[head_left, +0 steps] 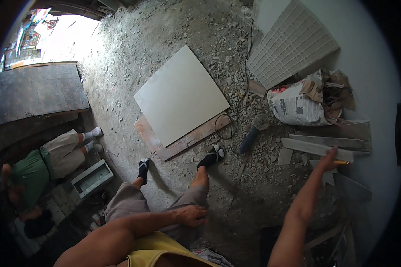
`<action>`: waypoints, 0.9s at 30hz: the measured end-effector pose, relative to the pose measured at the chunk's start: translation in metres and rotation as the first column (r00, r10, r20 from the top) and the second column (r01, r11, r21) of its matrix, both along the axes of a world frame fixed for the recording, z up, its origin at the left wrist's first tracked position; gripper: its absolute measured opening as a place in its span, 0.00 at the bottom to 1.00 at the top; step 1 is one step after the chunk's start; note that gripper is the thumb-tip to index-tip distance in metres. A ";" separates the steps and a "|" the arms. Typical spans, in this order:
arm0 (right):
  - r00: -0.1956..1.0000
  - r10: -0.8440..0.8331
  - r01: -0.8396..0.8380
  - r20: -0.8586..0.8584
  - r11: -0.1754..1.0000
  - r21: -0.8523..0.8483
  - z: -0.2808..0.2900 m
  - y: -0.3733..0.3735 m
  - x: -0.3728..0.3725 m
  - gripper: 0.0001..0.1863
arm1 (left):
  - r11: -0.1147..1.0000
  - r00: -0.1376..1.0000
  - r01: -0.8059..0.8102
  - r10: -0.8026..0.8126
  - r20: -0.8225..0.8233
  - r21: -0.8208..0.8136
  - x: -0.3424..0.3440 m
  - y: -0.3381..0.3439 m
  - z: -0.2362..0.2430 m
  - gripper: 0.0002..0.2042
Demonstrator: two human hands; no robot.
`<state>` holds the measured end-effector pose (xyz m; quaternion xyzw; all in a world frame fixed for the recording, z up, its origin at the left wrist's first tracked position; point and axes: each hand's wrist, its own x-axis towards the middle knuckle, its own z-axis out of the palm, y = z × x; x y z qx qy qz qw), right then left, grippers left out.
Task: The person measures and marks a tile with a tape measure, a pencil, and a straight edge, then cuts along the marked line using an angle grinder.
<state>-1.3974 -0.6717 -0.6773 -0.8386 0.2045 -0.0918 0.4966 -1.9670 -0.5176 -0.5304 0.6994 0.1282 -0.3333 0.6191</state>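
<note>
The right hand (328, 161) grips a yellow pencil (342, 163) against a pale strip (311, 147) among offcuts (285, 156) by the wall (373, 84); the left hand (192, 216) lies slack and unladen on the thigh (187, 198). A one-handed tug could topple or chip the strip.

- Rough, dusty floor (116, 98), with rubble (236, 82) scattered mostly on the right
- Reddish boards (200, 135) mid-floor, big pale square tile (182, 95) lying over them
- Grinder-looking tool (249, 141) right of those, in the rubble
- Torn bag (294, 106) farther right, tile offcuts (285, 156) on the nearer side
- Near right's super dark, can't really tell
</note>
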 end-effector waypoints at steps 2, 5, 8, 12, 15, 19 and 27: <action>0.998 -0.043 0.045 0.045 0.998 -0.035 0.027 -0.027 -0.025 0.37 | 0.996 1.000 -0.008 0.008 -0.003 -0.089 0.005 0.000 0.003 0.19; 0.997 -0.042 0.047 0.069 0.996 -0.076 0.082 -0.010 -0.082 0.34 | 0.953 0.955 -0.221 0.168 -0.244 -0.207 -0.008 0.026 0.007 0.21; 0.988 0.092 -0.081 0.121 0.993 -0.089 0.160 0.024 -0.140 0.31 | 0.804 0.725 -0.586 0.466 -0.507 -0.100 -0.061 0.077 0.005 0.24; 0.927 0.298 -0.287 0.226 0.954 -0.084 0.260 0.079 -0.201 0.25 | 0.973 0.799 0.183 -0.065 -0.597 0.139 -0.166 0.181 0.032 0.30; 0.894 0.335 -0.337 0.298 0.940 -0.046 0.317 0.146 -0.251 0.24 | 0.998 0.763 0.069 -0.046 -0.645 0.010 -0.227 0.238 0.045 0.28; 0.836 0.384 -0.424 0.391 0.906 0.017 0.377 0.222 -0.340 0.27 | 0.996 0.965 0.076 -0.085 -0.250 -0.043 -0.227 0.332 0.071 0.19; 0.878 0.211 -0.353 0.430 0.891 0.284 0.429 0.409 -0.561 0.34 | 0.897 0.915 0.376 -0.399 -0.060 -0.231 -0.318 0.547 0.097 0.20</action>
